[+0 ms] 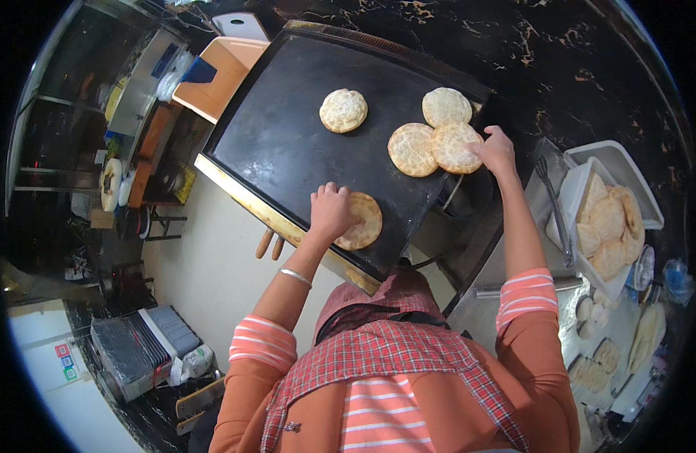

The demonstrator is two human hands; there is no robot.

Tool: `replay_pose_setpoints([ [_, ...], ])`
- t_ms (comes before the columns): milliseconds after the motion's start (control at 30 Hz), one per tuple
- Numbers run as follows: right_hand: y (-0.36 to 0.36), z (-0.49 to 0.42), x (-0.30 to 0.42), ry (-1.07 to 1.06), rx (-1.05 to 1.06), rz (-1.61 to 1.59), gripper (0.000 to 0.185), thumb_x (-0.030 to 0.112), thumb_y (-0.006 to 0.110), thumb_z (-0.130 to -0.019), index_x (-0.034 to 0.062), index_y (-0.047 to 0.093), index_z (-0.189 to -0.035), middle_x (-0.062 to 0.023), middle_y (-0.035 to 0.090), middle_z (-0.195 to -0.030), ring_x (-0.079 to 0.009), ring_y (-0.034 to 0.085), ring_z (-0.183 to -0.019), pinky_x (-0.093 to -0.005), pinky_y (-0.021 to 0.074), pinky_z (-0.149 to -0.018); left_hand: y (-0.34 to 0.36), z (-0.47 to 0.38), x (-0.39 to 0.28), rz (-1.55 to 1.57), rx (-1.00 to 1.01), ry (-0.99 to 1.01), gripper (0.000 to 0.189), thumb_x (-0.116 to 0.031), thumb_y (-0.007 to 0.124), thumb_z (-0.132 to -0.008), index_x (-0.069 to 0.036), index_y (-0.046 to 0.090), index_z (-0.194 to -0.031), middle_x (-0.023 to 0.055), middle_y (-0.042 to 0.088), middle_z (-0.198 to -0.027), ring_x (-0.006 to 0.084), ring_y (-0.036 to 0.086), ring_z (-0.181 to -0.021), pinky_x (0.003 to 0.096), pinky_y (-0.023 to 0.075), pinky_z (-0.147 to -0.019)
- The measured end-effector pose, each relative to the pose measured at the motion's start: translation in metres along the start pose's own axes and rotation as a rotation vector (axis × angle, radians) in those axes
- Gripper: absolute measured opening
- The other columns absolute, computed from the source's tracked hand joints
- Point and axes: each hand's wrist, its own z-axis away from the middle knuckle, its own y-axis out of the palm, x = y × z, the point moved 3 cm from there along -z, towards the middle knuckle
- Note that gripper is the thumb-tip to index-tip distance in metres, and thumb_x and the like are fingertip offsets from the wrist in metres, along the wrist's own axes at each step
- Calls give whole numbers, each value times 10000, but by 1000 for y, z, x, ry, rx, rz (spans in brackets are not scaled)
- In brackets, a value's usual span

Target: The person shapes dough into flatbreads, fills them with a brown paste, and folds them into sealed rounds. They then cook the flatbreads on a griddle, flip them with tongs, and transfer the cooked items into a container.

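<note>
On the black griddle plate [280, 113] lie several round, lightly browned flatbreads. My left hand [331, 210] is curled over the left side of one flatbread [366, 226] near the griddle's front edge, its thumb on the crust; the fingertips are partly hidden. At the right edge, my right hand [497, 152] pinches the rim of another flatbread [454, 148], thumb on top. That bread overlaps two more, a left flatbread [410, 150] and a back flatbread [445, 106]. Apart from these, a smaller, paler flatbread [343, 111] sits toward the back.
Wooden handles [270, 243] stick out below the griddle's front rail. An orange-brown plastic bin [220, 71] stands at its left. To the right, tongs [554, 209] lie beside a white tub [557, 226] of stacked flatbreads [608, 221]. Dough pieces [596, 311] rest on the steel counter.
</note>
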Motion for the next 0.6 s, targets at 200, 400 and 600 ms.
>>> replay_pose_setpoints([
  [200, 10, 7, 25, -129, 8, 80, 632, 325, 796, -696, 31, 563, -1204, -203, 614, -1167, -341, 585, -1101, -403, 479, -920, -9, 8, 25, 682, -64, -162, 419, -143, 824, -632, -31, 606, -972, 106, 643, -936, 218, 634, -845, 348, 510, -774],
  [400, 30, 14, 58, -238, 92, -34, 632, 251, 815, -670, 6, 569, -1198, -210, 632, -1116, -322, 614, -1043, -393, 483, -909, -30, 18, 18, 1729, -64, -375, 388, -38, 736, -786, -5, 538, -1118, 78, 649, -1021, 159, 643, -901, 310, 521, -840],
  [600, 77, 34, 92, -122, 529, -783, 506, 68, 782, -670, 4, 568, -1124, -93, 627, -1049, -165, 605, -963, -298, 485, -846, -54, 21, 3, 1880, -156, -315, 373, -43, 724, -801, -27, 537, -1123, 62, 641, -1025, 162, 636, -927, 312, 522, -841],
])
